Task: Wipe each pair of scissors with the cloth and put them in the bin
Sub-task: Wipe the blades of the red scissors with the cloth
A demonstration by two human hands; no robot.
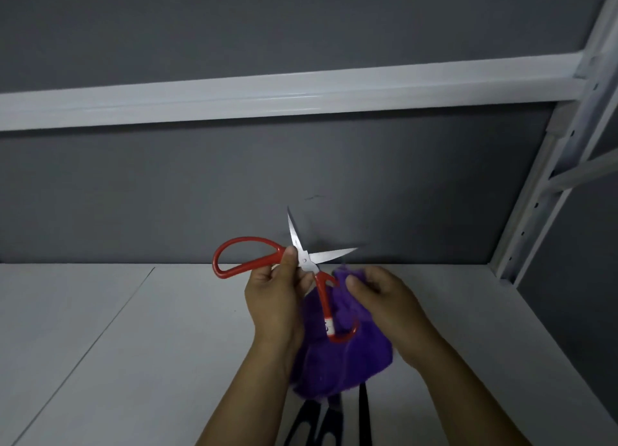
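- While their blades stand spread wide apart, the red-handled scissors (pixel 305 261) are pinched near the pivot by the thumb and fingers of the left hand (pixel 274 298), raised above the white worktop (pixel 133 345).
- The right hand (pixel 381 298) has its fingers curled into the purple cloth (pixel 337 365), which hangs bunched behind the lower red handle.
- Black-handled scissors (pixel 311 422) lie on the worktop at the near edge, partly hidden beneath the cloth.
- A grey wall (pixel 200 195) stands behind.

Grey wall (pixel 234 184), white shelf rail (pixel 301 94)
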